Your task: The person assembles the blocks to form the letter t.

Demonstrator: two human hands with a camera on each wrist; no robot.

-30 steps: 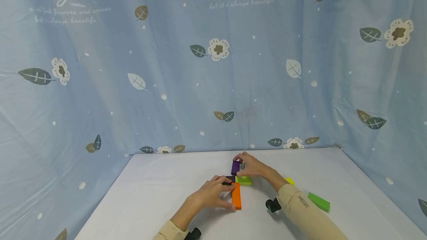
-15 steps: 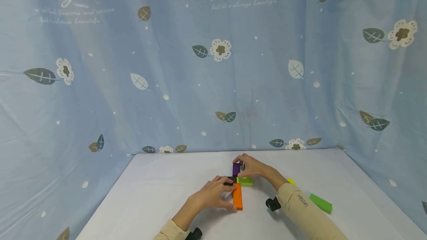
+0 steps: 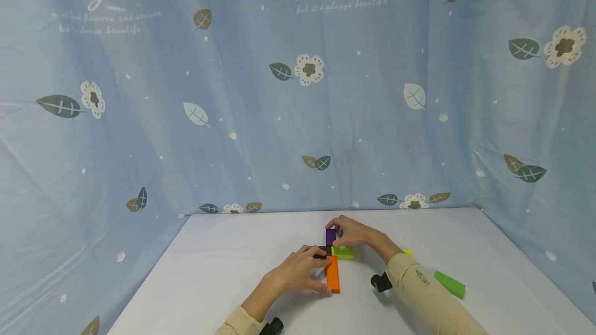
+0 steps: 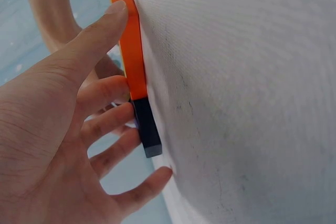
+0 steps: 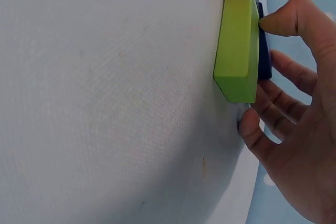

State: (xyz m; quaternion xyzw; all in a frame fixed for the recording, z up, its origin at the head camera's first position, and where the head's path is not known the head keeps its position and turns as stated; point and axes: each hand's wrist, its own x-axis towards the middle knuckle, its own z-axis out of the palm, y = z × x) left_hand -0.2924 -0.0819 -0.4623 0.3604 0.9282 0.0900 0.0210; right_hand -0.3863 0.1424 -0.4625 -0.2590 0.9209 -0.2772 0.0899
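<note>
On the white table, an orange block (image 3: 333, 275) lies lengthwise toward me, with my left hand (image 3: 298, 270) pinching its ends between thumb and index finger. The other left fingers reach along a black block (image 4: 147, 127), which meets the orange block's far end. A lime green block (image 3: 343, 253) extends rightward from that junction. Behind it, my right hand (image 3: 354, 234) pinches a dark purple block (image 3: 330, 237), thumb at the near end and index finger at the far end. In the right wrist view this purple block (image 5: 265, 56) is partly hidden behind the lime green one.
A green block (image 3: 449, 284) lies to the right, beyond my right forearm. A yellow block (image 3: 408, 253) shows partly behind that sleeve. Black wrist cameras (image 3: 382, 282) jut out under both arms. A blue patterned curtain (image 3: 242, 118) stands along the table's back and sides.
The purple block has turned slightly, from a small tilt to straight in line with the blocks before it. Both hands keep their holds; the head view has shifted a little.
</note>
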